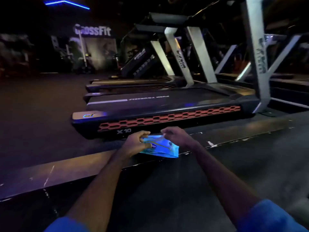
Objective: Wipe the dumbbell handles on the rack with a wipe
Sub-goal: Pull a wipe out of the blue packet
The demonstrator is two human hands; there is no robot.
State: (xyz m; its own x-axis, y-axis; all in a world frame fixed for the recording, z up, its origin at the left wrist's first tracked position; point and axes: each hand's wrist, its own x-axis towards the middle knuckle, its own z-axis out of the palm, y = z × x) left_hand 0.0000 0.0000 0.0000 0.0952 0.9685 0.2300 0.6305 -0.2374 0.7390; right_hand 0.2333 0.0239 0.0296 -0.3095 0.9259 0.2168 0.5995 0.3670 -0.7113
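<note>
Beside three treadmills (158,113), two hands on one wipes pack (164,149).

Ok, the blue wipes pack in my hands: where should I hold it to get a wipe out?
Keep the left hand gripping the left end of the blue wipes pack, thumb on its top face. The pack lies flat, long side across you, so its top is open from above. Bring the right hand down onto the far top edge, where its fingers now pinch, and probably pull upward there.
</note>
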